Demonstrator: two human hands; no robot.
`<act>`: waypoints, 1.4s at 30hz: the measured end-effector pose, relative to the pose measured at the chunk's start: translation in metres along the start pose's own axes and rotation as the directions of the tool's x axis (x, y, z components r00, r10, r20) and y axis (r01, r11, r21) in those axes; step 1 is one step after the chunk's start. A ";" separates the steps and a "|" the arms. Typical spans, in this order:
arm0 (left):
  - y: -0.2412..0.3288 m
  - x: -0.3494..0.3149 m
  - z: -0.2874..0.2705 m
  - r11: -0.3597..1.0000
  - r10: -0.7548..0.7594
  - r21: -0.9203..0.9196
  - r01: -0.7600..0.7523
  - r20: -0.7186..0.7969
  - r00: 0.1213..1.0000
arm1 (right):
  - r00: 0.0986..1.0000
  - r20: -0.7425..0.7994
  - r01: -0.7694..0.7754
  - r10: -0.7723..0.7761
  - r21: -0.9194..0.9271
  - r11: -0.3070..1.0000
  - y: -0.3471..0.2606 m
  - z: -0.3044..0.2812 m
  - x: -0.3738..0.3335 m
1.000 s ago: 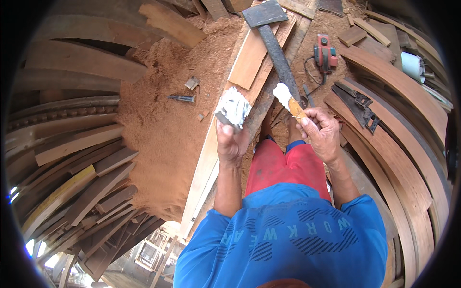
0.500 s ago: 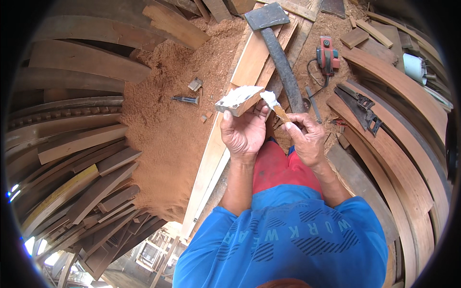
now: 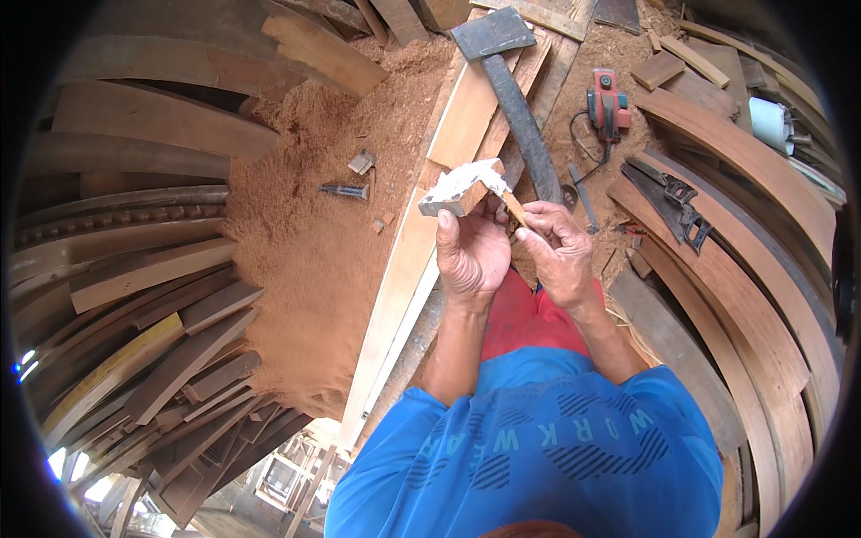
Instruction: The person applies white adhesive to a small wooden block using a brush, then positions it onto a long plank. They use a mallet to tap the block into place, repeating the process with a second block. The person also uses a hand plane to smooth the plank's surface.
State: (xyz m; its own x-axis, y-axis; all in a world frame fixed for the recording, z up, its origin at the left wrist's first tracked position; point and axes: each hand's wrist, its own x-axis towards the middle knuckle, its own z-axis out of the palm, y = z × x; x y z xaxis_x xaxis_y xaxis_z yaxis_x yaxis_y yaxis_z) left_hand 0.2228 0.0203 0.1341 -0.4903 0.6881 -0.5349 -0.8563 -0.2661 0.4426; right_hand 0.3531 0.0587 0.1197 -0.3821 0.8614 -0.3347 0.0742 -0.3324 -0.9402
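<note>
My left hand [image 3: 475, 255] grips a small wooden block [image 3: 451, 205] from below, thumb on its near side. A thick white paste [image 3: 459, 182] covers much of the block's top. Between the thumb and fingers of my right hand [image 3: 558, 247] is a thin wooden stick [image 3: 515, 208], its upper end whitened and touching the paste at the block's right side. Just beyond my hands lies an axe-like tool with a broad flat metal head [image 3: 493, 34] and a long dark handle [image 3: 523, 125], resting along the planks.
Pale planks [image 3: 395, 269] run beneath and left of my hands. A red electric planer [image 3: 610, 106] with a cord and two handsaws [image 3: 668, 199] lie to the right. A chisel [image 3: 344, 190] rests on sawdust [image 3: 296, 260] at left. Curved boards [image 3: 152, 117] are stacked on both sides.
The stick's whitened end has moved left onto the block's paste; before, it stood off the block's right end. The block has shifted slightly right with my left hand.
</note>
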 end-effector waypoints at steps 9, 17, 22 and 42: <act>-0.001 0.000 -0.014 0.999 0.009 -0.044 -0.009 0.006 1.000 | 0.977 0.002 -0.211 0.211 0.062 0.976 -0.011 -0.001 0.003; -0.004 0.002 -0.014 0.998 0.041 0.042 -0.042 0.014 0.999 | 0.972 0.050 -0.231 0.231 -0.017 0.973 -0.029 0.011 -0.001; -0.003 0.000 -0.005 0.995 0.068 0.076 -0.065 -0.036 0.997 | 0.984 0.111 -0.144 0.137 0.057 0.988 -0.026 0.014 -0.014; -0.001 -0.007 -0.011 0.998 0.052 0.033 -0.053 0.019 0.998 | 0.994 0.065 -0.086 0.088 -0.043 0.995 -0.017 0.006 -0.006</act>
State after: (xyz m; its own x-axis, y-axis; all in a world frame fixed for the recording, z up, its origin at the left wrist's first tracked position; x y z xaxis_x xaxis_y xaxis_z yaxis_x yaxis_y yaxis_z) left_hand 0.2252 0.0084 0.1291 -0.5310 0.6861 -0.4973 -0.8235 -0.2796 0.4935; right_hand 0.3486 0.0569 0.1379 -0.4328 0.8020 -0.4116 0.1464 -0.3880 -0.9100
